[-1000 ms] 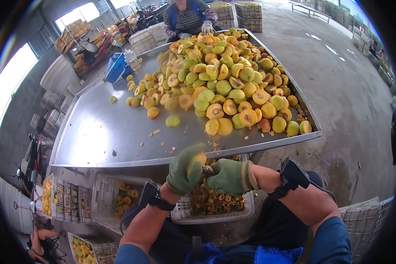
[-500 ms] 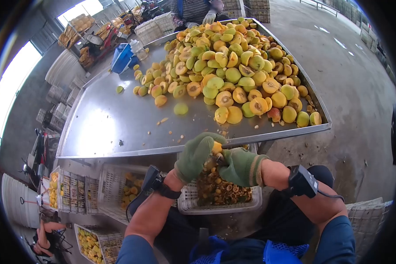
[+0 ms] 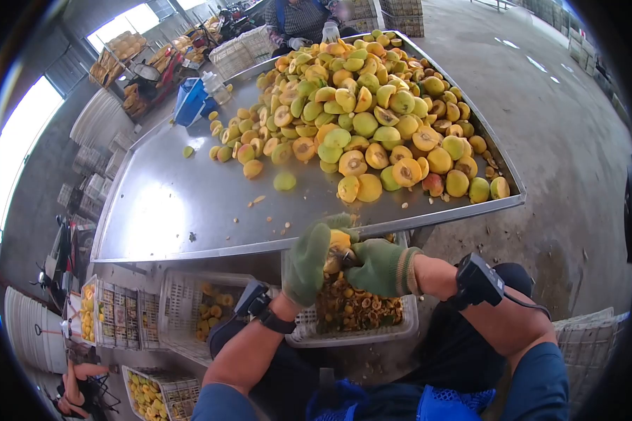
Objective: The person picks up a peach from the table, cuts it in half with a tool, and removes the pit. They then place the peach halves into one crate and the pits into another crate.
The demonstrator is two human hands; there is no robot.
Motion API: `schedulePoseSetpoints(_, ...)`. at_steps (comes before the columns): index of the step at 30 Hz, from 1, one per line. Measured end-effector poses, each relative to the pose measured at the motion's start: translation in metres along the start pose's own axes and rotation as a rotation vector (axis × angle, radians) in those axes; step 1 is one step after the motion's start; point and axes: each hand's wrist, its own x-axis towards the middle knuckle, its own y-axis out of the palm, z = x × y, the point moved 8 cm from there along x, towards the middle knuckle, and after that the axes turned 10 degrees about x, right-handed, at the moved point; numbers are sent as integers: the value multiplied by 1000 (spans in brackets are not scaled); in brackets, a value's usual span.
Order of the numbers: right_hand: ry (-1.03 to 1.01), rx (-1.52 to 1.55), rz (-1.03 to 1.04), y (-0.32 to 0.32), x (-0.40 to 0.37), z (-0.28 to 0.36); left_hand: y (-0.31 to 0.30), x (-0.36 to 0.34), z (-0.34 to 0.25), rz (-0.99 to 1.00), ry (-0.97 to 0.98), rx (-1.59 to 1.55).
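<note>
At the far left, below the tabletop's (image 3: pixel 189 210) near edge, white crates (image 3: pixel 179 302) hold a few yellow fruits. Next to them the left hand (image 3: pixel 307 263), in a green glove, has its grip wrapped closed around a yellow fruit half (image 3: pixel 339 241), held just under the tabletop rim and above a white basket (image 3: pixel 400 330) full of brownish pits and scraps. Touching it from the right is the right hand (image 3: pixel 379 268), also in a green glove, its grip curled tight against the fruit. A small dark piece shows where the two hands meet, but I cannot tell what it is. A black device (image 3: pixel 476 281) is strapped to the right forearm. Up on the tabletop, a large pile of halved yellow-green fruit (image 3: pixel 372 119) covers the middle and right side, and a co-worker's gloved hand (image 3: pixel 330 31) rests at its far end.
</note>
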Motion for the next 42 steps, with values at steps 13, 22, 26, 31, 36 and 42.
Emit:
schedulePoseSetpoints(13, 505, 660, 443, 21, -28, 7, -1, -4, -23, 238, 182, 215)
schedulePoseSetpoints(22, 127, 472, 290, 19, -25, -1, 6, 0, -7, 316, 179, 105)
schedulePoseSetpoints(26, 272, 411, 153, 26, -17, 12, 6, -3, -28, 375, 165, 180)
schedulePoseSetpoints(31, 344, 579, -4, 15, -15, 9, -8, -8, -40, -41, 367, 10)
schedulePoseSetpoints(36, 352, 599, 55, 20, -12, 16, -14, -8, -42, -95, 379, 18)
schedulePoseSetpoints(42, 460, 621, 4, 26, -8, 10, -23, -8, -57, -69, 578, 396)
